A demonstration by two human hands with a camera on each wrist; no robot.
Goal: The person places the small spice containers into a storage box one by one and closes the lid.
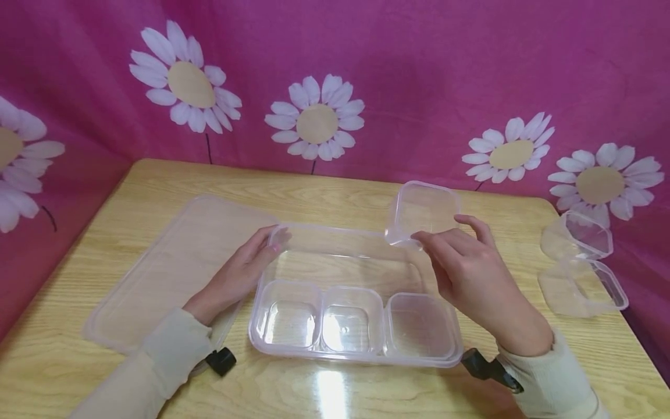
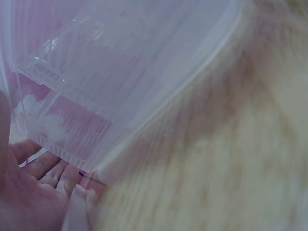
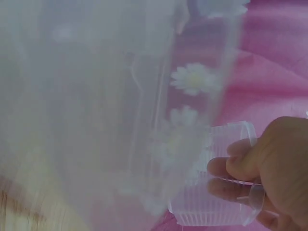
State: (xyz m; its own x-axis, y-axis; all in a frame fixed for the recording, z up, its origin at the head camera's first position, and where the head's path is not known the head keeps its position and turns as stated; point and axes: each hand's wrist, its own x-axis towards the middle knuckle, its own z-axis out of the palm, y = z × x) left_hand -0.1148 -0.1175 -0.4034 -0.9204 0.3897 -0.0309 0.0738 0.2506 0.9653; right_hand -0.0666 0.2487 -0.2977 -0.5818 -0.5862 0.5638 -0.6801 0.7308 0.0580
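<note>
A large clear plastic container (image 1: 340, 267) rests on the table, three small square plastic cups (image 1: 345, 326) lined up along its near side. My left hand (image 1: 238, 273) holds its far left corner, thumb over the rim; the left wrist view shows the fingers of that hand (image 2: 38, 192) behind the wall. Above the far right corner, my right hand (image 1: 466, 262) pinches another small clear cup (image 1: 426, 203) by its rim, tilted. In the right wrist view, fingers lie over this cup's ribbed wall (image 3: 192, 209).
A large flat translucent lid (image 1: 167, 279) lies on the table to the left, partly under my left forearm. Two more small clear cups (image 1: 576, 235) sit at the table's right edge. Behind the table (image 1: 361, 192) hangs a pink cloth (image 1: 408, 70) with daisies.
</note>
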